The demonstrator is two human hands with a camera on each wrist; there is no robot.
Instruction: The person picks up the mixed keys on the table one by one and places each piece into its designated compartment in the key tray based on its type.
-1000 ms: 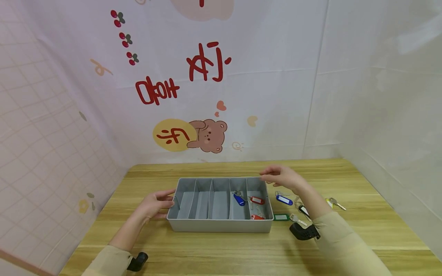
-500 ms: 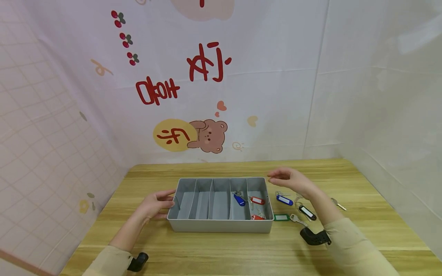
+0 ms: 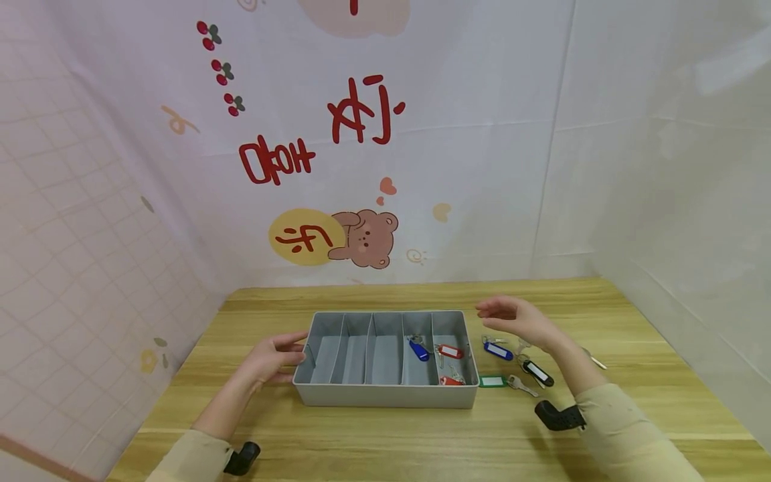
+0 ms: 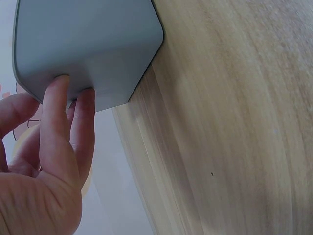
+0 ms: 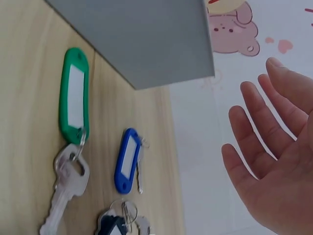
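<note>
My left hand [image 3: 274,358] touches the left end of a grey compartment box [image 3: 385,395], its fingertips against the outer wall in the left wrist view. The right hand [image 3: 515,318] hovers beyond the box's right end, fingers spread and holding nothing. In the rightmost compartment lie a red key tag [image 3: 450,351] and a second red key tag [image 3: 452,381], with keys. A blue key tag [image 3: 418,351] with a key sits one compartment to the left. Below the right hand are another blue key tag [image 5: 127,160], a green key tag [image 5: 74,95] and a black key tag [image 3: 538,373].
A silver key [image 5: 68,183] hangs from the green tag's ring on the wooden table [image 3: 385,442]. Farther right, another key [image 3: 596,359] lies partly behind the right forearm. A printed white curtain [image 3: 482,167] stands behind the table.
My right hand has moved right, away from the box's right rim. The right forearm now hides a yellow tag seen earlier. The left hand and box stay where they were.
</note>
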